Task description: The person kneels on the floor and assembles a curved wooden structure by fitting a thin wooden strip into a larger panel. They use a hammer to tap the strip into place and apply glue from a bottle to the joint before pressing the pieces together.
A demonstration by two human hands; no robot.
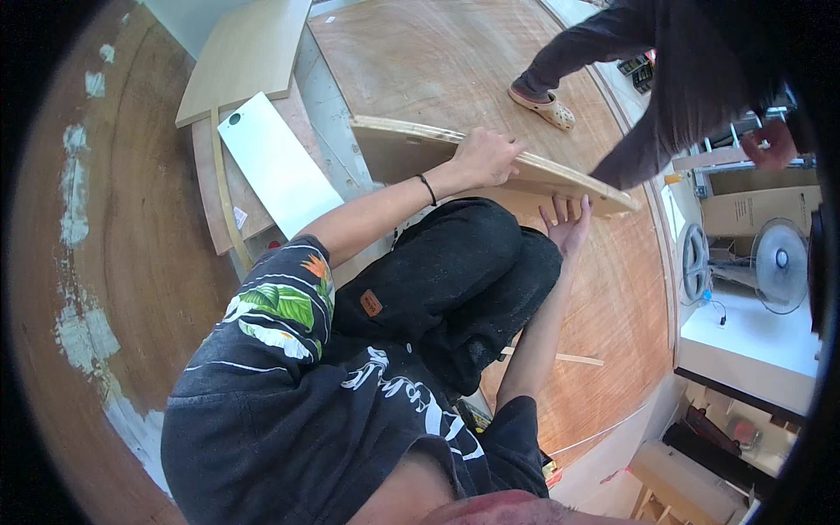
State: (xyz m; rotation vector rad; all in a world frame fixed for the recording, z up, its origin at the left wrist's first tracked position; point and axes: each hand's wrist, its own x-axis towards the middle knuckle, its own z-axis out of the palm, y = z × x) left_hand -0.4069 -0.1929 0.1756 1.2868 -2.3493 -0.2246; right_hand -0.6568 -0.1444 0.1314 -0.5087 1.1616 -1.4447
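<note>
Left hand is curled tight over a board's edge. Right hand is open, fingers spread, right by it.

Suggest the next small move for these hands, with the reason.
Probably wrap the right hand more firmly around the board before shifting it: its fingers look spread by the near face, whereas the left hand grips the upper edge. Another person's leg is close beyond the board's right end, so a steadier hold seems wise.
</note>
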